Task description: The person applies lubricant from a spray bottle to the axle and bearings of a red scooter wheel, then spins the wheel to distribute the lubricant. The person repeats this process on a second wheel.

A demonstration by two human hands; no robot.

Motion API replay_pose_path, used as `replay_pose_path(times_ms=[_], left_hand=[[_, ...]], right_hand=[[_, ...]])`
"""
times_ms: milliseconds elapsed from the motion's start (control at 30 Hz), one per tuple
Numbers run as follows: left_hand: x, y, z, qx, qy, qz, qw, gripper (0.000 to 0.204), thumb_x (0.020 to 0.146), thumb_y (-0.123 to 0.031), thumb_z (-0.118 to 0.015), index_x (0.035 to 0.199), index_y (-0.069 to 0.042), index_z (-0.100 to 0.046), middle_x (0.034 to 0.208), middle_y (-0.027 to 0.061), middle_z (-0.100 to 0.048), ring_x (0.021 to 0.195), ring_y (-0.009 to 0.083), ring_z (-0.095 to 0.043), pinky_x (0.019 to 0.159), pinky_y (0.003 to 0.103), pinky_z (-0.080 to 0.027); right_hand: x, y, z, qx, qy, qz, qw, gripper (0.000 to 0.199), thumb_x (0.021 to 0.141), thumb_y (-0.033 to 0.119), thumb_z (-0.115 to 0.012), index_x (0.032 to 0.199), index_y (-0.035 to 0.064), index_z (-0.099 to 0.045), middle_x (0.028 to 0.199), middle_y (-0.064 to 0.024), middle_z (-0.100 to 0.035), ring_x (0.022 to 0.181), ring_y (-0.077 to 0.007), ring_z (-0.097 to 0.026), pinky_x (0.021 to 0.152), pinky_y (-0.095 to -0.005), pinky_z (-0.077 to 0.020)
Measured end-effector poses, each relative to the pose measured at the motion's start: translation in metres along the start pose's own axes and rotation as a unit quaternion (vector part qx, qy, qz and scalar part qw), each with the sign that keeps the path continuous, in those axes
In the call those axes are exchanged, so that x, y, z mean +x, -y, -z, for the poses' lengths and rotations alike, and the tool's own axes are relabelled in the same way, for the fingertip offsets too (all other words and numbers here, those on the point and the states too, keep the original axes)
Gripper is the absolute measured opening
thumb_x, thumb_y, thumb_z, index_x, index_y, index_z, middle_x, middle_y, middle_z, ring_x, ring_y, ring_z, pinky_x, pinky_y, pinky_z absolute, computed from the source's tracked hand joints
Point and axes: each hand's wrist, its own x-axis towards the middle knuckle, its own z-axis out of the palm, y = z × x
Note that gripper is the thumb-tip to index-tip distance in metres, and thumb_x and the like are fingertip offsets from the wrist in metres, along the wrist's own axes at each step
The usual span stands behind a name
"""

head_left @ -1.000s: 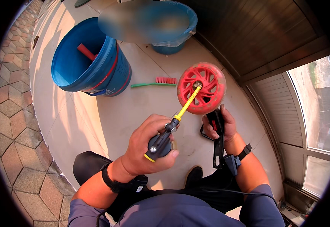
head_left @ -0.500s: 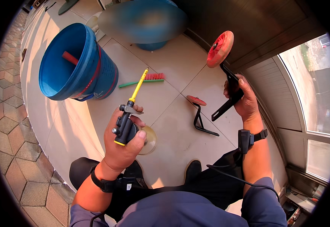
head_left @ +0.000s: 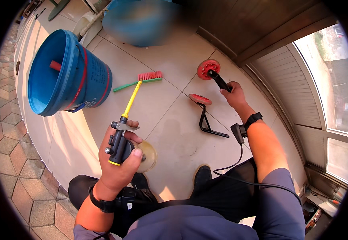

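My left hand [head_left: 116, 162] is closed around a spray gun [head_left: 120, 144] with a black body, a grey lever and a long yellow nozzle that points away from me. A round, translucent yellowish container [head_left: 149, 157] shows just beneath that hand; whether it joins the gun is hidden. On the right, my right hand [head_left: 234, 96] grips the black bracket of a training wheel [head_left: 208, 69], its red wheel held out beyond my fingers. A second training wheel [head_left: 202, 120], with a red wheel and bent black bracket, rests on the tiles between my hands.
A blue bucket [head_left: 98, 74] with a red handle-like piece inside stands at the left. Nearby lies a green brush [head_left: 150, 77] with red bristles. A blurred blue tub [head_left: 132, 24] is at the back. A panelled wall with glass [head_left: 282, 88] runs along the right, brick paving [head_left: 34, 192] on the left.
My right hand has moved away and leftward, turning the held training wheel so its red face shows and its bracket lies along my grip. The left hand still holds the spray gun; the view has shifted slightly.
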Motion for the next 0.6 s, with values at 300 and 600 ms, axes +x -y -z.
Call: replay_pose_path(times_ms=[300,600], left_hand=[[-0.001,0.004,-0.001,0.019,-0.002,0.013,1.0,0.065,0.082,-0.022,-0.073,0.137,0.003,-0.049,0.128,0.0135,-0.06,0.097,0.0121,-0.061,0.083,0.027,-0.053],[0.003,0.002,-0.002,0.01,-0.011,0.008,1.0,0.065,0.083,-0.023,-0.073,0.136,0.004,-0.049,0.126,0.0141,-0.06,0.094,0.0114,-0.06,0.082,0.026,-0.052]], right_hand=[[0.005,-0.002,-0.033,-0.109,-0.095,0.001,0.99,0.038,0.076,0.023,-0.086,0.101,0.0039,-0.065,0.106,-0.0179,-0.061,0.096,-0.0383,-0.064,0.084,-0.0471,-0.0536],[0.001,-0.012,-0.034,-0.145,-0.043,0.024,0.988,0.04,0.073,0.021,-0.086,0.102,0.002,-0.065,0.108,-0.02,-0.061,0.1,-0.0396,-0.063,0.087,-0.0468,-0.0533]])
